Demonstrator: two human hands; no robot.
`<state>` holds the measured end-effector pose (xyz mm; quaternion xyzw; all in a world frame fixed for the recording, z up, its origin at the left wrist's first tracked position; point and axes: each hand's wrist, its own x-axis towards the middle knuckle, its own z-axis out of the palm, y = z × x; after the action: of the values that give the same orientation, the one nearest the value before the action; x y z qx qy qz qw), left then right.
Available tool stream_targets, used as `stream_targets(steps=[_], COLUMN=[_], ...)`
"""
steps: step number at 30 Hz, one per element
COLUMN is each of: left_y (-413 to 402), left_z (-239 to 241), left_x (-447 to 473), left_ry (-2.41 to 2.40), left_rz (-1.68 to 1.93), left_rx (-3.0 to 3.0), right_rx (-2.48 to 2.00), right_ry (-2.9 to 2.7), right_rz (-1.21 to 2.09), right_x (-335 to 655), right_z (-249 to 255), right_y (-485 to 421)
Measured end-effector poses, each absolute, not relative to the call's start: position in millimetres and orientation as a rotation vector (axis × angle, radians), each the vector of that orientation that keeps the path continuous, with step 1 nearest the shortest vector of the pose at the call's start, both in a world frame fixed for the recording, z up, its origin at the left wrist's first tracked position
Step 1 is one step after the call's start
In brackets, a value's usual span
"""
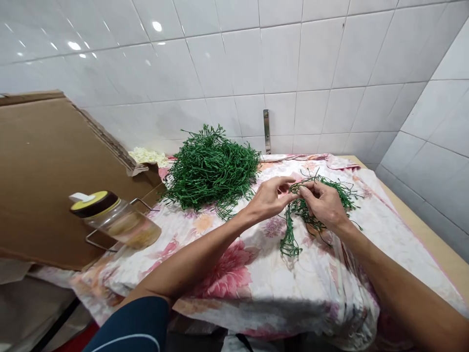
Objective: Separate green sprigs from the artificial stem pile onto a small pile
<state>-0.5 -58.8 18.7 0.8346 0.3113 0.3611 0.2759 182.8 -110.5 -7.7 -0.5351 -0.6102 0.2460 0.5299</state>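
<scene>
My left hand [273, 196] reaches in from the left, its thumb and fingertips closed on the end of a small bunch of thin green artificial flower stems [290, 242]. The bunch hangs down to the tablecloth. My right hand [324, 203] meets it there, thumb and index finger pinched on the same stems; the exact pinch point is partly hidden. Under and behind my right hand lies a looser pile of green stems [342, 193]. A large tangled heap of the same stems [214, 168], with small bud-like tips, sits further back to the left.
A floral cloth [267, 283] covers the table against a white tiled wall [278, 58]. At left stand a cardboard box [40, 181] and a tilted clear bottle [128, 227] with a yellow-and-brown lid. Pale cream pieces [148, 156] lie behind the box. A metal bracket [266, 129] is on the wall.
</scene>
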Motion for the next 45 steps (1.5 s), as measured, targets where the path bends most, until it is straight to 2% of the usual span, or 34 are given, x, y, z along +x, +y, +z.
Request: stream_targets(steps=[4, 11, 24, 33, 45], left_y=[-56.4, -47.6, -57.0, -54.2, -55.3], left_z=[7.0, -2.8, -4.3, -3.7, -8.8], left_x=[-6.7, -15.9, -22.8, -23.7, -21.5], left_ry=[0.815, 0.833, 0.81, 0.732, 0.639], left_rz=[0.826, 0.781, 0.832, 0.711, 0.709], left_rx=[2.056, 1.582, 1.867, 1.53, 1.587], right_rx=[-1.221, -1.249, -1.244, -1.229, -1.248], right_ry=[-1.451, -1.533, -1.507, -1.518, -1.658], right_rz=[0.693, 0.594, 0.72, 0.756, 0.674], right_x=[177.5, 177.5, 173.7, 174.3, 172.5], right_z=[-8.8, -11.7, -13.9, -16.7, -14.8], right_y=[-112.7, -109.7, -113.6, -112.0, -114.9])
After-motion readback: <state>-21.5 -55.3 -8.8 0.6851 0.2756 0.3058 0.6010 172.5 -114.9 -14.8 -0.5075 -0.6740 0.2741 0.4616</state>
